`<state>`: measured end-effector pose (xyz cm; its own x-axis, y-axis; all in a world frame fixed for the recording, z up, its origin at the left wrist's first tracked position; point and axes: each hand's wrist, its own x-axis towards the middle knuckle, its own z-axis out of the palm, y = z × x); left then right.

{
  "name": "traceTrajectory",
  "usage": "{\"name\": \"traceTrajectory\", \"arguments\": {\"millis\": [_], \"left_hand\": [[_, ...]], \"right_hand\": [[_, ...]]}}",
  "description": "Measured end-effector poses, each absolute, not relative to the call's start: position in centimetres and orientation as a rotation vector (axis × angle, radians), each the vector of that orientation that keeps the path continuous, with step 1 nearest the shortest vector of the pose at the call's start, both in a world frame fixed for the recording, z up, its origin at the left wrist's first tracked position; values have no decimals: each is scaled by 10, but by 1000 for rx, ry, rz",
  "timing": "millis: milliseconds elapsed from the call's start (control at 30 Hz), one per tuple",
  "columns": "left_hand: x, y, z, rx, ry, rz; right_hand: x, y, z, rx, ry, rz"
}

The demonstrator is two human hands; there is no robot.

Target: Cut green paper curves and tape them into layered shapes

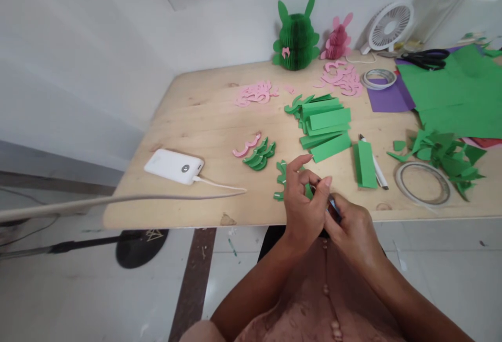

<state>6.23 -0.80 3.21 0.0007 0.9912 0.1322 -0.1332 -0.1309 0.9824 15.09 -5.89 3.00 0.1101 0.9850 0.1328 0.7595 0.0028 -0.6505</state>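
At the table's front edge my two hands meet. My left hand [305,203] is closed, its thumb and fingers pinching a small green paper piece [308,191], mostly hidden. My right hand [351,225] is wrapped round a dark tool [334,207] that reaches toward my left fingers; its exact shape cannot be made out. Just left of my left hand lies a wavy green cutout [280,180]. Folded green strips [329,120] are piled beyond my hands, and a single folded green strip [364,165] lies to the right beside a white marker [378,169].
A white power bank [172,166] with a cable lies left. Tape rolls [423,184] [379,79], green scraps [455,156], green sheets [458,91] and black scissors [425,58] are right. Paper rabbits [297,41] and a fan [389,27] stand at the back.
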Motion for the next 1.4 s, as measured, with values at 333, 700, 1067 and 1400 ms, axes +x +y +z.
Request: {"name": "traceTrajectory", "arguments": {"millis": [333, 700, 1067, 1400], "left_hand": [[48, 6, 37, 1233, 1095, 1293], [32, -17, 55, 788, 881, 1042], [24, -21, 55, 479, 753, 855], [20, -20, 50, 440, 717, 842]], "right_hand": [[152, -78, 36, -1797, -1749, 525], [242, -66, 49, -2092, -1643, -262], [273, -34, 44, -2413, -1698, -507], [291, -32, 38, -2170, -1807, -557]]}}
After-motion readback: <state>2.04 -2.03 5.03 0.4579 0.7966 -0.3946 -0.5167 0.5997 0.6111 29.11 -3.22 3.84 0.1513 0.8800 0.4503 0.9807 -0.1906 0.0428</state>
